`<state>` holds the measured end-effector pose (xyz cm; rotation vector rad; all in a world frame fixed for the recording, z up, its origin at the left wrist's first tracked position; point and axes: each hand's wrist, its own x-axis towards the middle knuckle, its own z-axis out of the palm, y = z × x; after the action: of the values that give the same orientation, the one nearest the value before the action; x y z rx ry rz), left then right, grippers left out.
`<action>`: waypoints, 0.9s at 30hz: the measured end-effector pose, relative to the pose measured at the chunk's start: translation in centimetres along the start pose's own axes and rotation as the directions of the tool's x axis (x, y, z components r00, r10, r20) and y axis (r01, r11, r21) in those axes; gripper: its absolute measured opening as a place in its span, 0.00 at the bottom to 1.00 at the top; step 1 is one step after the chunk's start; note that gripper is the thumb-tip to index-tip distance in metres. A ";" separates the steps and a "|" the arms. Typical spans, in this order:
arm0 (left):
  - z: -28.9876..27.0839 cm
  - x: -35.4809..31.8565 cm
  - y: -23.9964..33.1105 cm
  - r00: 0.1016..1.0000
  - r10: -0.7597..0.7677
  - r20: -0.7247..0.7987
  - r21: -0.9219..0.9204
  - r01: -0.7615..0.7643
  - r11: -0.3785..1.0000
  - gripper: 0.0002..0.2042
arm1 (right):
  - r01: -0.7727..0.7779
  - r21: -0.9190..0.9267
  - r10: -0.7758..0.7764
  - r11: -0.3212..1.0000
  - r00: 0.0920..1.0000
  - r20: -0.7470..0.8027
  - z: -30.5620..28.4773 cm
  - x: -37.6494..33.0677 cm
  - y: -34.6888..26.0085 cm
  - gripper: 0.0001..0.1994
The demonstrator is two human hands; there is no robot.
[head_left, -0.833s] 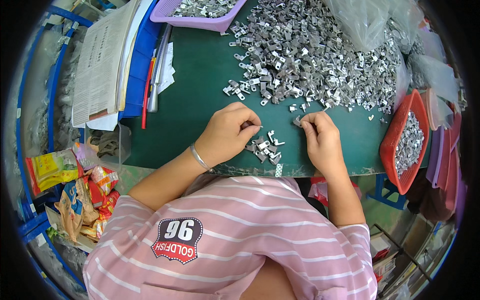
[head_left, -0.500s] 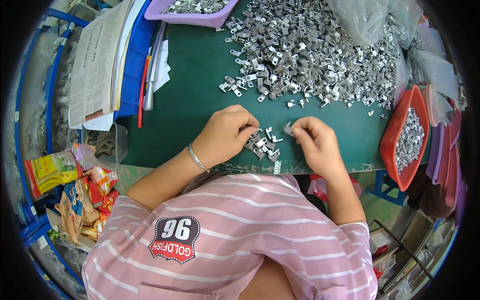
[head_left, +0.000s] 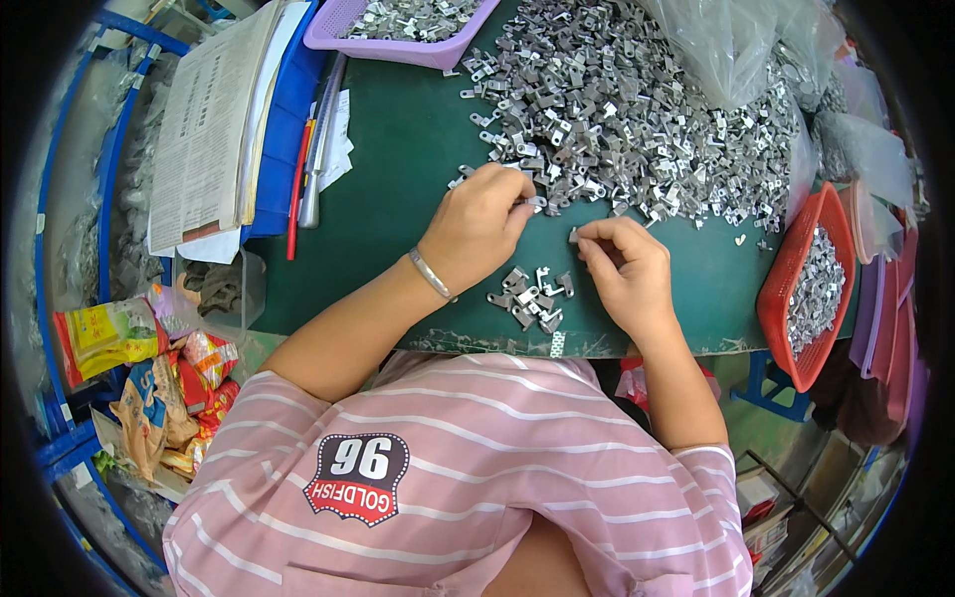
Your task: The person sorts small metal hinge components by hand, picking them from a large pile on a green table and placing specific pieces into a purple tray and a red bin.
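A large heap of small bent metal brackets covers the far side of the green table. My left hand, with a silver bangle on the wrist, is at the heap's near-left edge. Its thumb and forefinger are pinched at a metal bracket there. To the right, my right hand is closed, a small metal bracket poking out between thumb and forefinger. Between my forearms lies a small cluster of brackets close to the front edge, touched by neither hand.
A purple basket of metal pieces stands at the far left, a red basket of them at the right edge. Left are a blue tray with papers, a red pen and a knife-like tool. Clear plastic bags lie over the heap.
My left hand has moved away from the small cluster, forward to the heap's edge. My right hand has shifted slightly, still pinching a bracket. The whole view has moved a little.
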<state>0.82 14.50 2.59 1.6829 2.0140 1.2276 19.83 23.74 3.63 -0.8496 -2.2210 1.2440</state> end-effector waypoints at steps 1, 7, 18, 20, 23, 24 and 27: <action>-0.3 -0.1 0.2 0.999 -0.035 0.016 -0.030 0.036 0.999 0.07 | -0.141 0.172 0.135 0.975 0.990 0.042 0.0 -0.4 0.6 0.10; -0.5 -0.5 0.1 0.999 0.004 0.034 0.016 -0.005 1.000 0.08 | -0.448 0.604 0.379 0.659 0.892 0.248 -1.4 -1.0 -0.4 0.08; -2.6 -2.6 1.8 0.990 -0.030 0.141 -0.141 0.050 0.989 0.10 | 0.129 -0.114 -0.122 0.985 0.990 0.068 -1.6 -1.3 -1.1 0.08; -3.0 -3.4 1.8 0.981 -0.027 0.192 -0.099 0.047 0.994 0.10 | 0.189 -0.309 -0.238 0.932 0.963 -0.129 -1.3 -0.3 -0.4 0.10; -3.3 -3.7 1.5 0.955 0.090 0.281 -0.043 -0.081 0.996 0.10 | 0.128 -0.394 -0.204 0.910 0.966 -0.158 -1.0 0.7 0.5 0.10; -3.4 -3.8 1.4 0.943 0.132 0.307 -0.026 -0.130 0.991 0.10 | 0.144 -0.403 -0.208 0.904 0.971 -0.121 -1.1 0.8 1.1 0.08; -3.2 -3.2 1.7 0.968 0.027 0.248 -0.080 -0.007 0.997 0.12 | 0.120 -0.130 -0.130 0.984 0.989 -0.068 -1.2 0.2 1.2 0.05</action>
<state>0.86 10.22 4.76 1.7236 1.7842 1.0270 20.75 25.05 3.20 -0.7773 -2.2725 1.0059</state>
